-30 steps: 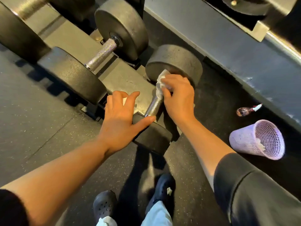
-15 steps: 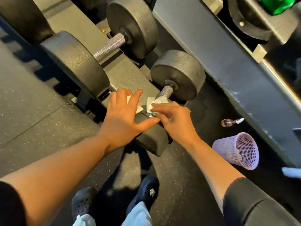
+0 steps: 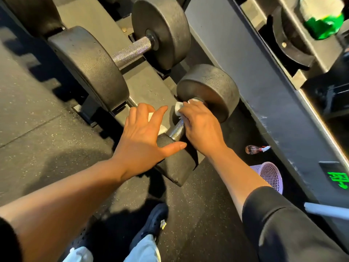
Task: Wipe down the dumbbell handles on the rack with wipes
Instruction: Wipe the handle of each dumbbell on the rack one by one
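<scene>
**Wipe at the far end of the small dumbbell's handle**

Two dumbbells show whole on the low rack (image 3: pixel 143 86): a large dumbbell (image 3: pixel 117 55) and a small dumbbell (image 3: pixel 207 89) in front, plus two white wipes. The right hand (image 3: pixel 200 127) curls round the small one's knurled handle (image 3: pixel 176 129), pressing a wipe (image 3: pixel 178 109) against it by the far head. The left hand (image 3: pixel 143 138) rests fingers spread on the near head, over the second wipe (image 3: pixel 162 128). On the speckled rubber floor (image 3: pixel 37 129) lie a pink mesh bin (image 3: pixel 270 174) and a bottle (image 3: pixel 253 149)
</scene>
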The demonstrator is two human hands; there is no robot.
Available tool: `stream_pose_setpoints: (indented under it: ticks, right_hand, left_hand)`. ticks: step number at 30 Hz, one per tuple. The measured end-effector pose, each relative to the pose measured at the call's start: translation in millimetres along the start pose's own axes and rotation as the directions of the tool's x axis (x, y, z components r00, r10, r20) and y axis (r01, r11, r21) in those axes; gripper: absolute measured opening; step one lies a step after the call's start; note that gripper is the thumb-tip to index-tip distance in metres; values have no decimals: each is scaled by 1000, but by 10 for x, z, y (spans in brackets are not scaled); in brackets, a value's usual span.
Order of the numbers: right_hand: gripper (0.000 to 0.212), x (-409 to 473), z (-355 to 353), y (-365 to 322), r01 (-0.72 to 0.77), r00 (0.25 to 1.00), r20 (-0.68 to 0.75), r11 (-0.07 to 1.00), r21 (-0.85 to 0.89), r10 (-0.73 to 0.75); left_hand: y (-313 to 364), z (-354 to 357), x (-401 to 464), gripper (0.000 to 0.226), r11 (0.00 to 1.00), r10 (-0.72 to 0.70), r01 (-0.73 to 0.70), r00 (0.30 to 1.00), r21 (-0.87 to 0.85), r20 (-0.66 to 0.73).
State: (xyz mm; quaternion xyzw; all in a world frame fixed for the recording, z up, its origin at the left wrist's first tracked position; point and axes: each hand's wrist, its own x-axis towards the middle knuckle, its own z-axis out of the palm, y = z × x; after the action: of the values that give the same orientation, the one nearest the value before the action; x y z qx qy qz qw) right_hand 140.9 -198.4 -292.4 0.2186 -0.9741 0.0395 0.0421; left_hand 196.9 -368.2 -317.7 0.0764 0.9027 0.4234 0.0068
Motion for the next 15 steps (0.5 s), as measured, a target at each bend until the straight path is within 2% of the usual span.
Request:
stream_pose_setpoints:
  ticks: [11, 15]
  right_hand:
    - [23, -132, -52, -50, 64, 996, 48, 986, 152, -72]
    - [29, -210, -91, -50, 36, 982, 173, 970, 242, -80]
  left_hand:
    - [-19, 30, -3, 95, 1000, 16, -16, 999, -10, -48]
    - [-30, 34, -1, 93, 1000, 12, -14, 998, -18, -64]
